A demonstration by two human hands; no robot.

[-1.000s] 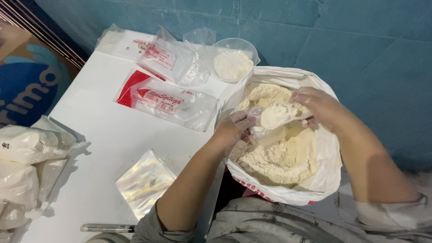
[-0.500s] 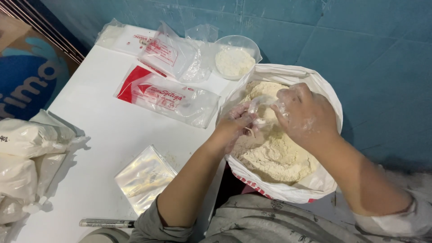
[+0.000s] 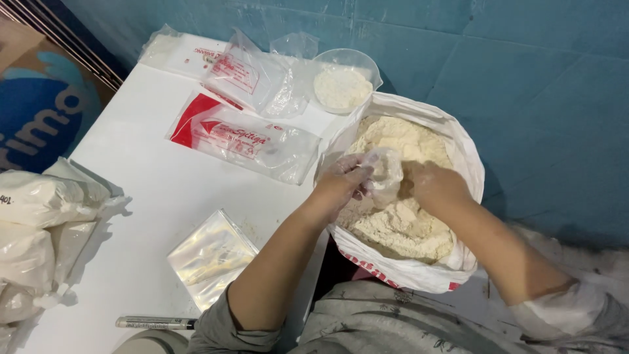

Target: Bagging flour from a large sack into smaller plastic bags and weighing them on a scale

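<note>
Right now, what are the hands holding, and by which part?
The left hand pinches the small clear bag by its left rim. The right hand sits at the bag's right side in the flour; its grip can't be told.

Both forearms bare, reaching forward and converging. Left hand (image 3: 342,178) palm down, fingers (image 3: 359,172) curled in a pinch. Right hand (image 3: 434,185) just beside it, knuckles up, fingers tucked under, dusted pale.

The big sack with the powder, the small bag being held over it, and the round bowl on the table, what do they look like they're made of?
Big sack: looks like woven or thick plastic, white with red print, its rim rolled down.
Small bag: thin clear plastic film, crinkled and see-through, held by the left hand.
Round bowl: probably clear plastic; glass can't be ruled out.
</note>
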